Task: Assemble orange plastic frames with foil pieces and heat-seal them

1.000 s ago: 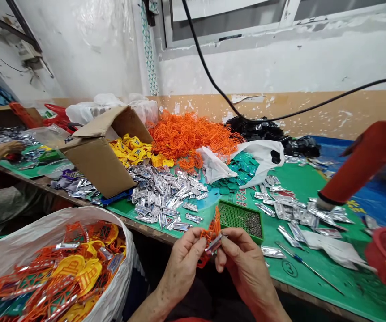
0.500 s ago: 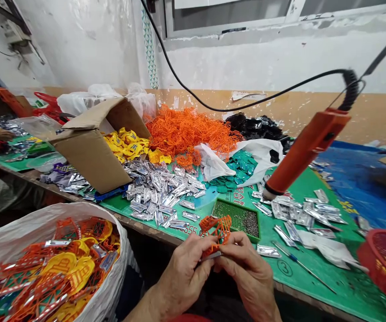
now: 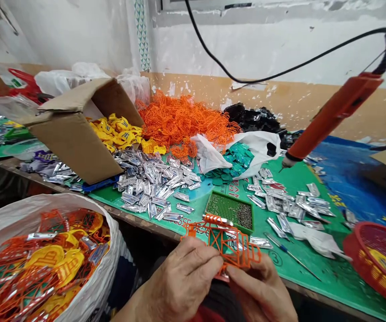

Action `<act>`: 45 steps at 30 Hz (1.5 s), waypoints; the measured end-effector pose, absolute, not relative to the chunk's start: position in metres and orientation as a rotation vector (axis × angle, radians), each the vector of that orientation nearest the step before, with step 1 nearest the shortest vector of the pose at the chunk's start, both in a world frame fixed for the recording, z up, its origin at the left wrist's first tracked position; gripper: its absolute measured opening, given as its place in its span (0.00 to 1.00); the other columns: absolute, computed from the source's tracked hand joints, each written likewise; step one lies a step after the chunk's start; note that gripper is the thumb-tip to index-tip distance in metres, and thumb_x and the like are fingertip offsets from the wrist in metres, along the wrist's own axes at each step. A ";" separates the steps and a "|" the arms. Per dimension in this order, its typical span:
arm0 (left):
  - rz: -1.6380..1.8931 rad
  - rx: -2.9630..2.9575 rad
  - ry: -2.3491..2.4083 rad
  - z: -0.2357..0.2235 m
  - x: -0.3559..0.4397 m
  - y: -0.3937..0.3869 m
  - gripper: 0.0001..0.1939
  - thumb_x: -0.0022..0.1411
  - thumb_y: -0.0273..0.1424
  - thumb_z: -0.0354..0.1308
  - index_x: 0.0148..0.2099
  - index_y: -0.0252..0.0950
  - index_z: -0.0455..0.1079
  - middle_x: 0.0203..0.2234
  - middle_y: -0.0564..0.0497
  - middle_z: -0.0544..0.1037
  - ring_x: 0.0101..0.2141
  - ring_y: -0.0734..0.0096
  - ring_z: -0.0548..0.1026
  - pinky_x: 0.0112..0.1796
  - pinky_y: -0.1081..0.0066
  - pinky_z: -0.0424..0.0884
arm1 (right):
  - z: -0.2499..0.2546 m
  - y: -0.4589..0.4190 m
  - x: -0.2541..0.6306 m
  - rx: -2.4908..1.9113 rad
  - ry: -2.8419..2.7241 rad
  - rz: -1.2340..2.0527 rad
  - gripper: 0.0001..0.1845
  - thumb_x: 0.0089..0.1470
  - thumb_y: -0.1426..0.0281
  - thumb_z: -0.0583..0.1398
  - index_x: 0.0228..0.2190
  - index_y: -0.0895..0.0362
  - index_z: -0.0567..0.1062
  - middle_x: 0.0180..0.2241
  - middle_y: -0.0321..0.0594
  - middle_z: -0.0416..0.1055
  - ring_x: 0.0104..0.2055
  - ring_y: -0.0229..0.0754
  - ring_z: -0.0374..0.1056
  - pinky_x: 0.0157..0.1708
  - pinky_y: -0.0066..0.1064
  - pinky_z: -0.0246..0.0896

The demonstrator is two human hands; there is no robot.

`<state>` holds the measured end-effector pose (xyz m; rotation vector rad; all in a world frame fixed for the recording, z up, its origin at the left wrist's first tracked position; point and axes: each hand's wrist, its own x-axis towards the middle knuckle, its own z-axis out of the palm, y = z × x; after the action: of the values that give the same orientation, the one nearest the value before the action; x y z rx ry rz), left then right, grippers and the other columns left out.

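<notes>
Both my hands hold an orange plastic lattice piece [image 3: 228, 239] low in the middle of the view, just in front of the table edge. My left hand [image 3: 179, 279] pinches its near left side with closed fingers. My right hand [image 3: 263, 293] grips it from below on the right, fingers curled. The piece lies flat and wide, and a silver strip seems to be tucked under it. Just beyond it sits a small green tray [image 3: 229, 208] with tiny dark screws in one corner.
An orange electric screwdriver [image 3: 334, 112] hangs on a black cable at the right. On the green mat [image 3: 314, 268] lie silver packets [image 3: 152, 181], orange lattice pieces [image 3: 182, 120], yellow parts [image 3: 119, 132] by a cardboard box [image 3: 75, 134], a white bag [image 3: 105, 241] and a red basket [image 3: 377, 264].
The orange piece has been turned from upright and bunched to flat and spread out between my hands. The hanging screwdriver has swung right and up. The view has tilted down.
</notes>
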<state>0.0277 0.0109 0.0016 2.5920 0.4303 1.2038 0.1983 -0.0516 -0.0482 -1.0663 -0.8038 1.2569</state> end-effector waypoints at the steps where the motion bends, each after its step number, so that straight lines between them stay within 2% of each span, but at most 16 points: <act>1: 1.194 2.611 0.434 0.002 0.028 0.010 0.15 0.62 0.18 0.49 0.51 0.29 0.65 0.36 0.41 0.79 0.36 0.65 0.73 0.39 0.65 0.74 | -0.049 -0.053 0.198 -1.076 -0.788 1.259 0.06 0.42 0.64 0.69 0.27 0.43 0.81 0.29 0.40 0.77 0.34 0.54 0.74 0.34 0.48 0.74; 4: 1.188 2.651 0.437 0.003 0.028 0.009 0.13 0.63 0.19 0.48 0.49 0.27 0.66 0.35 0.41 0.78 0.36 0.65 0.72 0.39 0.65 0.74 | -0.047 -0.054 0.197 -1.088 -0.776 1.269 0.07 0.41 0.64 0.69 0.28 0.44 0.81 0.32 0.39 0.78 0.37 0.57 0.74 0.36 0.49 0.74; 8: 1.164 2.693 0.439 0.004 0.028 0.009 0.12 0.64 0.19 0.48 0.48 0.26 0.66 0.35 0.41 0.78 0.35 0.64 0.71 0.38 0.64 0.74 | -0.039 -0.049 0.198 -1.044 -0.728 1.357 0.07 0.41 0.67 0.70 0.28 0.47 0.80 0.33 0.40 0.79 0.38 0.53 0.75 0.42 0.48 0.72; 12: 1.121 2.721 0.424 0.006 0.026 0.010 0.11 0.65 0.20 0.47 0.48 0.26 0.66 0.35 0.41 0.78 0.36 0.64 0.72 0.38 0.64 0.74 | -0.036 -0.046 0.198 -1.050 -0.714 1.394 0.11 0.42 0.67 0.70 0.32 0.45 0.80 0.37 0.40 0.79 0.41 0.52 0.75 0.44 0.45 0.72; 17: 1.057 2.740 0.438 0.007 0.026 0.010 0.12 0.65 0.20 0.47 0.49 0.26 0.66 0.34 0.41 0.77 0.35 0.64 0.71 0.37 0.65 0.74 | -0.040 -0.049 0.199 -1.181 -0.922 1.082 0.08 0.43 0.65 0.69 0.30 0.44 0.81 0.31 0.39 0.77 0.33 0.46 0.74 0.34 0.36 0.74; 20: 1.046 2.745 0.445 0.005 0.027 0.010 0.12 0.64 0.19 0.48 0.49 0.25 0.65 0.34 0.42 0.77 0.34 0.65 0.71 0.35 0.65 0.74 | -0.037 -0.048 0.196 -1.158 -1.001 0.901 0.05 0.43 0.66 0.69 0.28 0.45 0.82 0.25 0.38 0.74 0.26 0.41 0.71 0.24 0.30 0.72; 23: 1.048 2.739 0.459 0.002 0.028 0.010 0.11 0.65 0.20 0.48 0.49 0.26 0.66 0.33 0.42 0.77 0.33 0.66 0.70 0.34 0.66 0.74 | -0.033 -0.045 0.193 -1.112 -1.074 0.756 0.03 0.45 0.67 0.68 0.26 0.45 0.82 0.20 0.36 0.71 0.21 0.37 0.68 0.19 0.26 0.69; 25: 1.060 2.739 0.475 0.001 0.029 0.010 0.11 0.65 0.20 0.48 0.47 0.26 0.67 0.32 0.43 0.77 0.33 0.66 0.70 0.33 0.66 0.74 | -0.035 -0.044 0.191 -1.097 -1.170 0.628 0.06 0.46 0.70 0.68 0.29 0.46 0.81 0.21 0.35 0.70 0.21 0.36 0.68 0.19 0.24 0.68; 28: 1.101 2.744 0.497 -0.001 0.030 0.010 0.10 0.64 0.19 0.48 0.45 0.27 0.68 0.31 0.44 0.77 0.31 0.67 0.70 0.32 0.66 0.73 | -0.046 -0.043 0.194 -1.038 -1.354 0.356 0.15 0.51 0.76 0.63 0.38 0.46 0.80 0.25 0.36 0.70 0.25 0.35 0.69 0.22 0.23 0.68; 32: 1.112 2.768 0.542 -0.001 0.031 0.010 0.09 0.62 0.18 0.49 0.42 0.28 0.68 0.29 0.46 0.76 0.29 0.68 0.69 0.30 0.67 0.72 | -0.054 -0.044 0.201 -1.039 -1.584 0.128 0.25 0.50 0.83 0.62 0.47 0.49 0.76 0.29 0.38 0.69 0.30 0.35 0.69 0.25 0.25 0.68; 40: 1.010 2.806 0.541 0.000 0.030 0.011 0.08 0.60 0.17 0.50 0.39 0.28 0.69 0.27 0.47 0.75 0.28 0.67 0.68 0.29 0.67 0.72 | -0.051 -0.044 0.203 -1.109 -1.627 -0.021 0.21 0.52 0.81 0.60 0.44 0.48 0.76 0.26 0.35 0.62 0.26 0.33 0.62 0.21 0.25 0.60; 43: 0.973 2.804 0.533 -0.002 0.029 0.011 0.09 0.61 0.17 0.50 0.39 0.28 0.69 0.26 0.47 0.74 0.29 0.67 0.68 0.30 0.67 0.72 | -0.045 -0.042 0.205 -1.149 -1.680 -0.050 0.18 0.50 0.81 0.62 0.41 0.50 0.78 0.26 0.34 0.61 0.26 0.33 0.60 0.21 0.25 0.59; 45: 0.954 2.812 0.532 -0.005 0.029 0.012 0.09 0.61 0.16 0.49 0.39 0.29 0.69 0.26 0.48 0.74 0.29 0.67 0.68 0.31 0.67 0.72 | -0.040 -0.041 0.206 -1.174 -1.725 -0.170 0.16 0.50 0.80 0.63 0.39 0.52 0.78 0.27 0.37 0.64 0.29 0.35 0.61 0.25 0.27 0.60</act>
<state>0.0294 0.0118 -0.0050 2.8120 0.5317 0.9541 0.2059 -0.0409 -0.0395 -1.1737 -1.7253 -0.1702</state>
